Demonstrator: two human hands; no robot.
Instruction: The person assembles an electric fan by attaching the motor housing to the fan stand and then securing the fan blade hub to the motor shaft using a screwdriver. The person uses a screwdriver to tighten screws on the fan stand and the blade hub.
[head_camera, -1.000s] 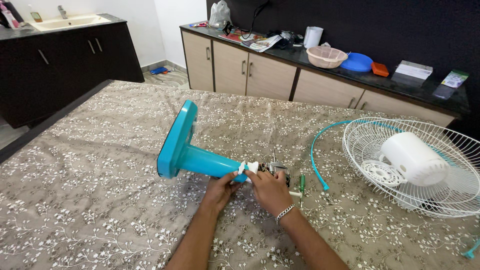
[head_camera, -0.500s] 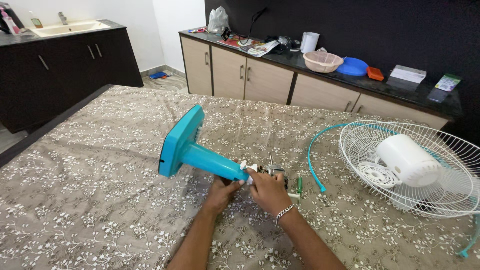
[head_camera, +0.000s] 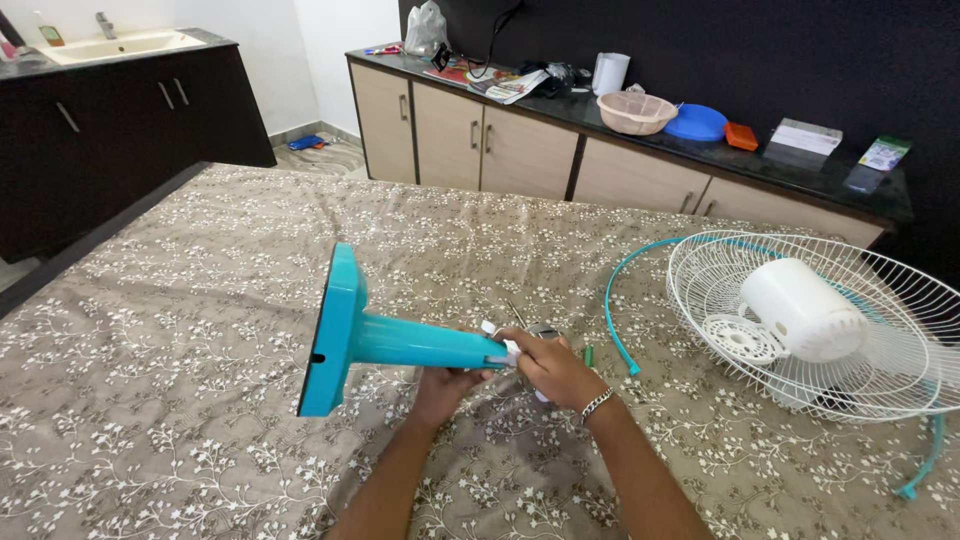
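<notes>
Room: a bed or table spread with a brown cloth (head_camera: 200, 330) printed with white flowers; behind it, a beige cabinet run under a dark counter (head_camera: 800, 170), and a second dark unit with a sink (head_camera: 110, 45) at far left.

Item in hand: a teal fan stand (head_camera: 385, 338), lying on its side and lifted off the cloth, its flat square base standing on edge toward the left and its neck pointing right, toward you.

Your left hand (head_camera: 445, 385) was cupped under the neck's right end, fingers curled around it from below. Your right hand (head_camera: 555, 368), with a metal bracelet (head_camera: 597, 403) at the wrist, was closed over the same end from above, fingertips pinching a small white fitting (head_camera: 500, 343) at the neck's tip.

Just beyond your right hand: a small metal part, mostly hidden, and a green-handled tool (head_camera: 588, 355) lying on the cloth.

To the right, well apart: a white wire fan guard (head_camera: 880, 330) lying flat with a white motor housing (head_camera: 800, 308) resting in it, and a thin teal rim ring (head_camera: 612, 300) curving along its left edge.

On the counter: a pinkish basket (head_camera: 635, 112), a blue lid (head_camera: 697, 123), an orange box (head_camera: 741, 137), a white cup (head_camera: 609, 72), and a plastic bag (head_camera: 426, 28).
</notes>
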